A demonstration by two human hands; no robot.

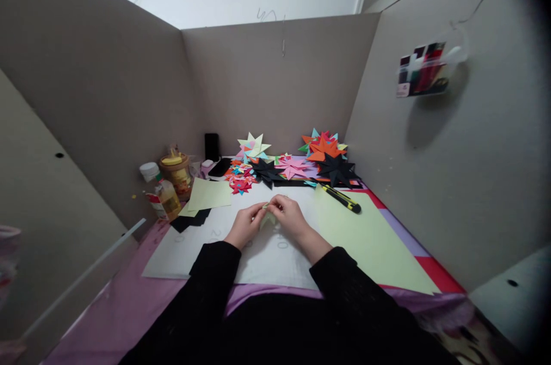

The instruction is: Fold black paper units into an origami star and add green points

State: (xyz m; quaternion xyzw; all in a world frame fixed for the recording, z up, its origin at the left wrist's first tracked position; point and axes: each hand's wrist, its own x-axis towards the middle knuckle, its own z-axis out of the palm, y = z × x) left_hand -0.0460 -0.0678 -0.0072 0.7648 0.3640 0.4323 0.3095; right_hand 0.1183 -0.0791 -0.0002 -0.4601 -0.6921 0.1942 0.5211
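Cardboard walls enclose the desk on three sides. A white mat lies on a purple cloth. A large pale green sheet lies at the right, overlapping the mat. Folded paper stars are heaped along the back wall. A smaller green sheet and a bottle are at the left. A yellow-black knife lies on the large sheet's far edge. Over the mat's centre, left hand and right hand meet, fingertips pinched on a small green paper piece held between them.
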